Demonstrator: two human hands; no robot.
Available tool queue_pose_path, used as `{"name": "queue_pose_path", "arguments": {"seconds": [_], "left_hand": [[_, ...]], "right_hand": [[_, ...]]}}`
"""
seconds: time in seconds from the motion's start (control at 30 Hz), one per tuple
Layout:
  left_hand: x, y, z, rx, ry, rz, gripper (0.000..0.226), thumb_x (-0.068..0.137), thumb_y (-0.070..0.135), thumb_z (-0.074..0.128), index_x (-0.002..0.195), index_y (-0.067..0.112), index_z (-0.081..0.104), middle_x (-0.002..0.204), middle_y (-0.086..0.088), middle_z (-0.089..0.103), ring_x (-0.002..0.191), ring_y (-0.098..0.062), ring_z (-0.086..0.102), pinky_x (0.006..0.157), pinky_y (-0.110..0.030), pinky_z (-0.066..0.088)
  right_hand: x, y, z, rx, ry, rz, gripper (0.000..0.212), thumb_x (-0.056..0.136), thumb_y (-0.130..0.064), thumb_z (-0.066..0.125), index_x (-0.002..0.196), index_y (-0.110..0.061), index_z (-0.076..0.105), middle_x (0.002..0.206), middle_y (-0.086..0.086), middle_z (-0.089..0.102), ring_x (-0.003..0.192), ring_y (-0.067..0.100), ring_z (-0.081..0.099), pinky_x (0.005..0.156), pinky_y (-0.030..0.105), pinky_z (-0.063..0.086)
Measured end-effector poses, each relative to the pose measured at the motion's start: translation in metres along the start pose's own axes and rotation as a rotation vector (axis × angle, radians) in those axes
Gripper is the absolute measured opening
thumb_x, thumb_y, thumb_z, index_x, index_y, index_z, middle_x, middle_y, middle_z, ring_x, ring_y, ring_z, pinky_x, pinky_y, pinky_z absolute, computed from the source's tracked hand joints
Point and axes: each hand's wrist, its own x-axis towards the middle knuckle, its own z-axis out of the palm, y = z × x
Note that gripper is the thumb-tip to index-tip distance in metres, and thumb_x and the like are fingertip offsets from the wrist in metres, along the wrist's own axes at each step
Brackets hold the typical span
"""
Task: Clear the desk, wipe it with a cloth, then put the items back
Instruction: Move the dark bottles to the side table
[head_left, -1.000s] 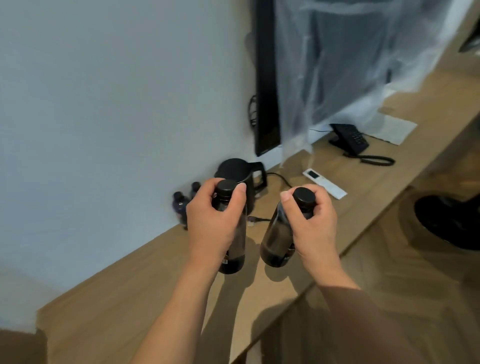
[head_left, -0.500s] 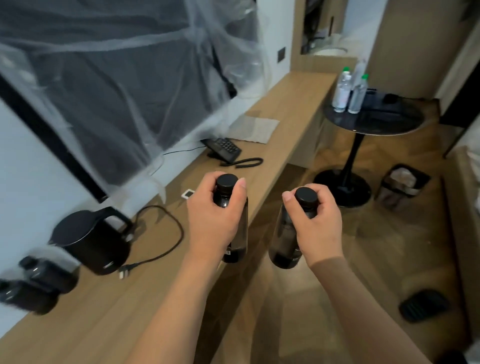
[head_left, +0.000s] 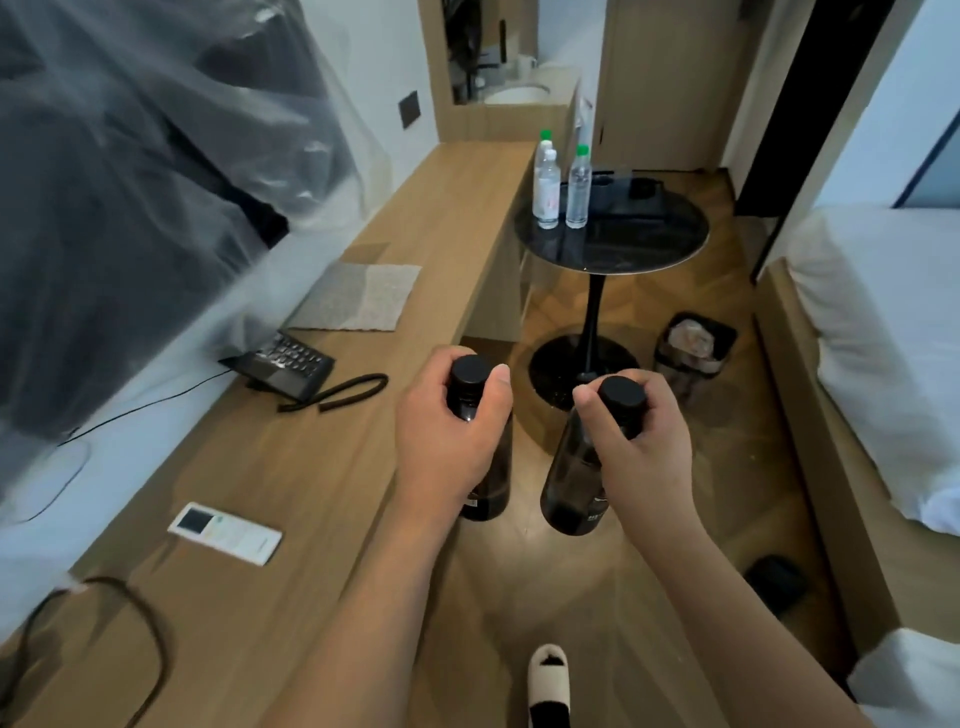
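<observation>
Both forearms extend forward, level, palms turned inward. The left hand (head_left: 449, 431) is wrapped firmly around the neck of the left dark bottle (head_left: 485, 467), thumb beside the cap. The right hand (head_left: 636, 441) grips the right dark bottle (head_left: 574, 483) likewise (this one tilted inward at its base). Both bottles are held in the air past the desk (head_left: 291, 467) edge, over the floor.
</observation>
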Motion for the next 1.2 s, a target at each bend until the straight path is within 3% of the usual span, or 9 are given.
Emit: {"name": "queue_pose_path", "arguments": {"seconds": [0.23,0.43,0.6,0.73,0.9,1.0,1.2], "left_hand": [[0.101,-0.024,0.084,-0.011,-0.039,0.083,0.024,0.092,0.039,0.058,0.090,0.015,0.062,0.076,0.006,0.059,0.074,-0.017,0.059,0.061,-0.020,0.048],[0.168,-0.039,0.154,-0.027,-0.081,0.173,0.027,0.095,0.034,0.058,0.091,0.008,0.063,0.077,0.002,0.061,0.074,-0.018,0.060,0.064,-0.025,0.051],[0.226,-0.054,0.224,0.054,-0.091,0.234,0.026,0.095,0.032,0.059,0.091,0.006,0.063,0.079,-0.001,0.062,0.074,-0.016,0.061,0.063,-0.028,0.052],[0.281,-0.052,0.276,0.113,-0.053,0.257,0.026,0.093,0.034,0.060,0.090,0.009,0.065,0.079,0.001,0.062,0.075,-0.014,0.061,0.063,-0.025,0.052],[0.337,-0.052,0.334,0.122,-0.012,0.274,0.024,0.090,0.030,0.062,0.090,0.007,0.066,0.081,0.000,0.064,0.074,-0.011,0.061,0.064,-0.014,0.047],[0.365,-0.064,0.356,0.103,-0.021,0.261,0.023,0.090,0.029,0.062,0.089,0.007,0.066,0.079,0.000,0.063,0.073,-0.013,0.061,0.064,-0.016,0.047],[0.435,-0.105,0.399,0.099,-0.006,0.234,0.022,0.091,0.028,0.062,0.089,0.007,0.065,0.079,0.000,0.063,0.072,-0.016,0.061,0.062,-0.031,0.051]], "right_hand": [[0.123,0.027,-0.006,-0.010,0.026,0.033,0.016,0.090,-0.031,0.068,0.102,-0.029,0.056,0.088,-0.021,0.062,0.089,-0.006,0.059,0.071,0.013,0.045],[0.213,0.055,-0.024,0.013,0.073,0.083,0.019,0.090,-0.031,0.068,0.104,-0.023,0.058,0.092,-0.009,0.063,0.088,0.000,0.060,0.072,0.018,0.046],[0.306,0.085,-0.033,0.011,0.041,0.065,0.018,0.090,-0.028,0.068,0.104,-0.020,0.059,0.091,-0.008,0.064,0.087,0.002,0.061,0.075,0.019,0.048],[0.385,0.093,-0.050,0.023,-0.016,0.018,0.015,0.090,-0.027,0.069,0.100,-0.022,0.059,0.085,-0.010,0.063,0.083,0.001,0.060,0.070,0.014,0.047],[0.470,0.109,-0.060,0.055,-0.023,-0.008,0.017,0.090,-0.030,0.069,0.101,-0.022,0.058,0.087,-0.014,0.063,0.084,0.006,0.063,0.075,0.025,0.051],[0.508,0.119,-0.058,0.067,-0.020,0.002,0.017,0.090,-0.030,0.069,0.101,-0.022,0.059,0.088,-0.009,0.064,0.085,0.008,0.063,0.077,0.030,0.052],[0.588,0.151,-0.033,0.033,-0.041,0.022,0.018,0.090,-0.029,0.069,0.102,-0.019,0.060,0.088,-0.008,0.064,0.084,0.003,0.062,0.070,0.012,0.047]]}}
